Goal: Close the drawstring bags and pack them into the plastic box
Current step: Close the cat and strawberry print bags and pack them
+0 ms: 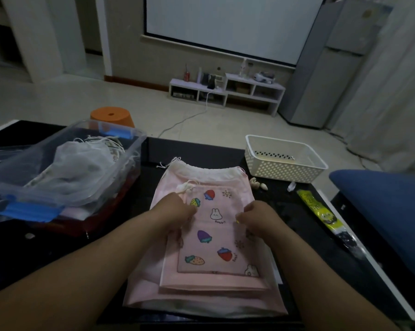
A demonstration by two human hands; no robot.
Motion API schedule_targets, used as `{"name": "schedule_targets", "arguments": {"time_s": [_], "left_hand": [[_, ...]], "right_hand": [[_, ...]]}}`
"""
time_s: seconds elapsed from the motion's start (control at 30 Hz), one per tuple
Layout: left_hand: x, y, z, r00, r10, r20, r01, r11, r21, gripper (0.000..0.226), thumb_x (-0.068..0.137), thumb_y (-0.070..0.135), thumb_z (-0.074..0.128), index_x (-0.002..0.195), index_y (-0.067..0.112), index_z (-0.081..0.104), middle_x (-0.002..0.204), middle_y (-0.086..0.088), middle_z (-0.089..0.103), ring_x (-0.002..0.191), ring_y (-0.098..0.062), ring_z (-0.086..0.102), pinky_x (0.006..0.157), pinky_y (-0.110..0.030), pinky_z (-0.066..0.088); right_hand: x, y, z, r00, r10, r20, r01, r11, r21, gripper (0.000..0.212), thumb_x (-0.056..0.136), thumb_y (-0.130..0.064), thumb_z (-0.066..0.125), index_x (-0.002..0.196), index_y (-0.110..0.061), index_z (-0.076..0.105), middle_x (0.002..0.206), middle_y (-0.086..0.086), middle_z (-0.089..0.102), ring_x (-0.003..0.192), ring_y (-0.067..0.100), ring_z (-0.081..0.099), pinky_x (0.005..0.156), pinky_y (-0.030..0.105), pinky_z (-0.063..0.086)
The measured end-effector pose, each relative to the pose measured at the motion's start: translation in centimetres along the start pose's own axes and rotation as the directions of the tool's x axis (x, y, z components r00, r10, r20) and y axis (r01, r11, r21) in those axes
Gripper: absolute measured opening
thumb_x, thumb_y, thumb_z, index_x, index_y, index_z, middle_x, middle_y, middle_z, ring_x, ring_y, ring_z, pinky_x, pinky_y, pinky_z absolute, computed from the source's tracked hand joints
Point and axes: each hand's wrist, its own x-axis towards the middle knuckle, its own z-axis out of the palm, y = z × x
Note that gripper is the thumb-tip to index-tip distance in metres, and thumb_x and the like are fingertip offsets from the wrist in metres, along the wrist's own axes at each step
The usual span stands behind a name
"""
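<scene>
Two hands (177, 210) (256, 217) pinching bag (216, 240) edges, box (137, 149) left

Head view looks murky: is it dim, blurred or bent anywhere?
Head view: dim throughout; the glossy black table swallows detail; wide-angle distortion tilts the tall grey refrigerator at right; prints on the pink cartoon-printed drawstring bag are legible, not blurred.

Dim room, projector screen (230, 27), low white shelf (228, 91), pale floor (58, 99)
</scene>
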Motion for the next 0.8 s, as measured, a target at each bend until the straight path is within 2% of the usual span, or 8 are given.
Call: {"name": "schedule_targets", "arguments": {"time_s": [0.17, 0.27, 0.33, 0.4, 0.47, 0.53, 0.67, 0.8], "left_hand": [[-0.4, 0.1, 0.0, 0.998, 0.031, 0.052, -0.026, 0.995, -0.095, 0.016, 0.097, 0.022, 0.068, 0.083, 0.014, 0.066, 0.079, -0.004, 0.068, 0.062, -0.015, 0.063, 0.047, -0.021, 0.047], [-0.7, 0.7, -0.3, 0.998, 0.031, 0.050, -0.016, 0.963, -0.267, 0.011, 0.098, 0.019, 0.058, 0.098, 0.011, 0.065, 0.101, -0.013, 0.073, 0.088, -0.029, 0.073, 0.074, -0.041, 0.064], [-0.9, 0.7, -0.7, 0.998, 0.002, 0.069, 0.018, 0.956, -0.292, 0.015, 0.098, 0.019, 0.055, 0.105, 0.011, 0.065, 0.104, -0.016, 0.074, 0.093, -0.034, 0.074, 0.083, -0.048, 0.063], [-1.0, 0.1, -1.0, 0.999, 0.009, 0.039, -0.005, 0.994, -0.113, 0.014, 0.098, 0.022, 0.056, 0.099, 0.013, 0.066, 0.098, -0.012, 0.073, 0.089, -0.030, 0.074, 0.076, -0.042, 0.064], [-1.0, -0.7, -1.0, 0.995, 0.071, -0.067, -0.062, 0.989, 0.131, 0.015, 0.097, 0.025, 0.056, 0.086, 0.018, 0.064, 0.089, -0.006, 0.070, 0.081, -0.023, 0.069, 0.066, -0.034, 0.057], [-0.8, -1.0, -0.9, 0.988, 0.119, -0.103, -0.098, 0.977, 0.188, 0.015, 0.097, 0.023, 0.056, 0.082, 0.021, 0.060, 0.088, -0.003, 0.066, 0.076, -0.018, 0.063, 0.060, -0.030, 0.049], [-0.6, -0.3, -1.0, 0.994, -0.052, 0.096, 0.067, 0.984, -0.168, 0.014, 0.097, 0.015, 0.060, 0.110, 0.015, 0.067, 0.099, -0.008, 0.076, 0.085, -0.023, 0.076, 0.071, -0.039, 0.064], [-0.9, -0.5, -1.7, 0.930, -0.185, 0.318, 0.299, 0.885, -0.358, 0.030, 0.093, 0.008, 0.059, 0.123, 0.010, 0.056, 0.101, -0.020, 0.078, 0.093, -0.036, 0.078, 0.087, -0.047, 0.062]], "right_hand": [[-0.1, -0.1, 0.3, 0.998, 0.019, 0.060, -0.025, 0.995, 0.095, 0.018, 0.097, -0.020, 0.066, 0.084, -0.008, 0.065, 0.085, 0.009, 0.061, 0.074, 0.021, 0.059, 0.062, 0.032, 0.049], [0.4, -0.7, -0.4, 0.997, 0.036, 0.070, -0.050, 0.977, 0.206, 0.016, 0.101, -0.020, 0.058, 0.090, -0.009, 0.062, 0.095, 0.011, 0.061, 0.085, 0.025, 0.061, 0.072, 0.036, 0.053], [0.5, -0.6, -0.8, 0.986, 0.108, 0.128, -0.147, 0.923, 0.355, 0.013, 0.100, -0.019, 0.061, 0.103, -0.006, 0.063, 0.104, 0.017, 0.071, 0.094, 0.030, 0.070, 0.085, 0.045, 0.061], [0.0, -0.3, -1.0, 0.958, 0.153, 0.244, -0.240, 0.893, 0.382, 0.013, 0.099, -0.013, 0.062, 0.108, -0.004, 0.060, 0.106, 0.022, 0.075, 0.096, 0.036, 0.075, 0.089, 0.051, 0.062], [-0.5, 0.1, -0.6, 0.932, 0.171, 0.321, -0.282, 0.897, 0.341, 0.025, 0.096, -0.012, 0.067, 0.117, -0.003, 0.057, 0.106, 0.022, 0.075, 0.093, 0.036, 0.076, 0.081, 0.048, 0.064], [-0.5, 0.1, 0.1, 0.938, 0.163, 0.305, -0.271, 0.895, 0.354, 0.036, 0.094, -0.014, 0.071, 0.124, -0.001, 0.055, 0.107, 0.019, 0.069, 0.089, 0.033, 0.073, 0.068, 0.041, 0.063], [-0.3, -0.8, 0.3, 0.957, 0.127, 0.261, -0.220, 0.903, 0.369, 0.027, 0.096, -0.014, 0.068, 0.119, -0.002, 0.060, 0.119, 0.019, 0.065, 0.102, 0.033, 0.068, 0.073, 0.039, 0.061], [-0.6, -0.2, -1.2, 0.911, 0.138, 0.388, -0.312, 0.847, 0.430, 0.030, 0.090, -0.003, 0.064, 0.118, -0.002, 0.054, 0.120, 0.025, 0.068, 0.110, 0.039, 0.072, 0.092, 0.049, 0.062]]}}
